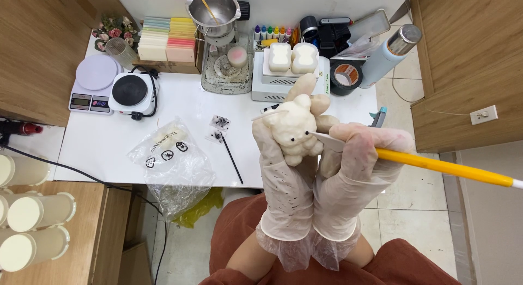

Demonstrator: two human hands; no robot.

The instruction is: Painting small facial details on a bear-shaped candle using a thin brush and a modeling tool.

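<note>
We are in the detailing step: our left hand [286,154] grips a cream wax lamb figure [294,130] above the worktop [180,105], and our right hand [357,154] clasps a yellow-handled tool [436,165], its pale tip at the dark eye dots. Next, we judge, comes a steady, light touch, figure kept still

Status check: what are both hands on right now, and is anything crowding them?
Left hand grip shut on cream bear-shaped figure. Right hand grip shut on yellow-handled tool, tip at figure's face. Nothing between them.
</note>
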